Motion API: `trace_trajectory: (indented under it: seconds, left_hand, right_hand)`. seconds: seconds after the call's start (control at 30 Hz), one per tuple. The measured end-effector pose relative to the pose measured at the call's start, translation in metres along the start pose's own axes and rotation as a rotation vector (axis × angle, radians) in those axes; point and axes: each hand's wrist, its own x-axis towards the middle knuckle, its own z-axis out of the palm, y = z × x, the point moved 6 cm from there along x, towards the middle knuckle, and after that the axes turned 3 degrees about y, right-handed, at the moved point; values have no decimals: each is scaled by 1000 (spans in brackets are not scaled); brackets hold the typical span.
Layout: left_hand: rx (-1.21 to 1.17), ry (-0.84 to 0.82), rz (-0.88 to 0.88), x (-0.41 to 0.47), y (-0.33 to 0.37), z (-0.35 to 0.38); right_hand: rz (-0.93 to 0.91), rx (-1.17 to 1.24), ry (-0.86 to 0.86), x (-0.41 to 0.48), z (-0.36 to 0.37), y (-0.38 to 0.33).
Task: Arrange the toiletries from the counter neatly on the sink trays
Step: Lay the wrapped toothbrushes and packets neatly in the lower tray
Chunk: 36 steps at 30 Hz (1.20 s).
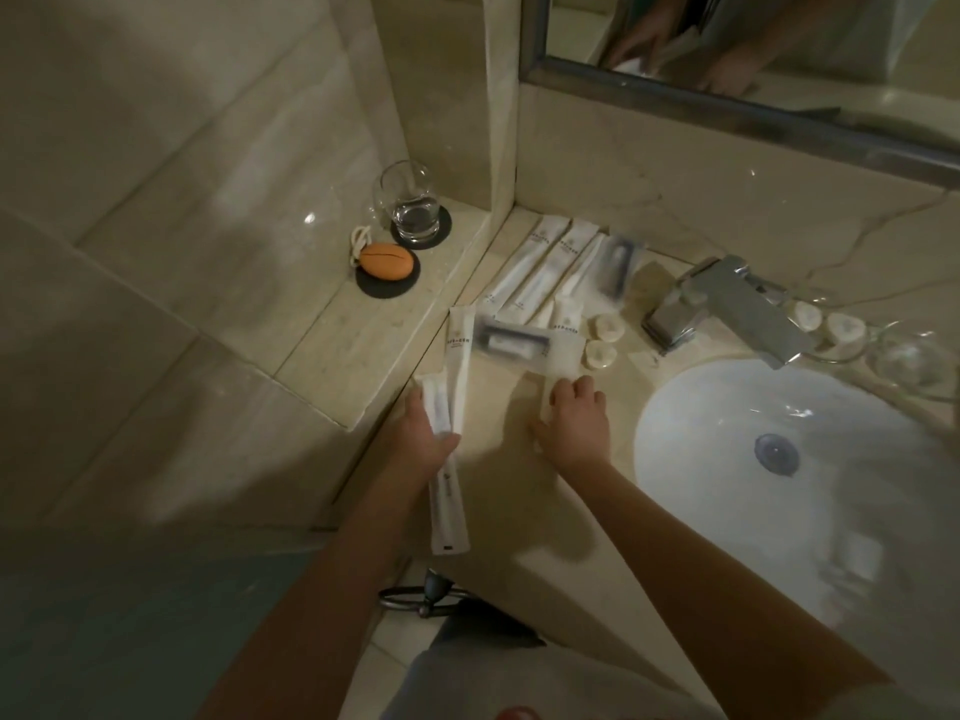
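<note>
Left hand (428, 439): two long white sachets (451, 504) are being gripped together, fingers curled round them; the sachets are being held just above the counter's 9 o'clock edge, their length running from 12 to 6 o'clock.
Right hand (576, 418): it is being held knuckles-up with the fingers curled down over a pale sachet (544, 407) on the counter (498, 491); only an edge of that sachet is being shown.
Clear-wrapped packet (511, 340): it is lying flat at 11 o'clock from the right hand, with something dark inside; the contents are blurred.
Remaining toiletries: a row of white sachets (540, 272) is lying against the back wall at 12 o'clock, with two small round caps (608, 327) at 3 o'clock of the clear packet.
Glass tray (852, 357): it is standing at 3 o'clock of the faucet (727, 309), with two round pieces inside.
Sink basin (779, 511): it is lying at 3 o'clock of the right hand.
Side ledge: a glass tumbler (410, 205) and an orange soap (387, 261) are being kept on dark coasters at 10 o'clock.
</note>
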Motion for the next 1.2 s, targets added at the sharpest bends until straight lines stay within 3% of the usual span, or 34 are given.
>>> trace_trajectory:
  seconds: [0.2, 0.37, 0.5, 0.77, 1.0, 1.2]
  left_hand:
    - [19, -57, -15, -4, 9, 4]
    - [-28, -101, -48, -8, 5, 8]
    - [-21, -33, 9, -14, 17, 3]
    - [-33, -2, 189, -27, 74, 13]
    - [-174, -50, 310, -56, 136, 41]
    - [-359, -158, 363, -100, 194, 68]
  right_hand:
    - [328, 490, 112, -3, -4, 7]
    - [527, 732, -79, 0, -3, 26]
    - [466, 738, -185, -5, -9, 36]
    - [463, 534, -67, -40, -27, 72]
    - [389, 837, 57, -89, -72, 96]
    - [349, 907, 192, -123, -124, 137]
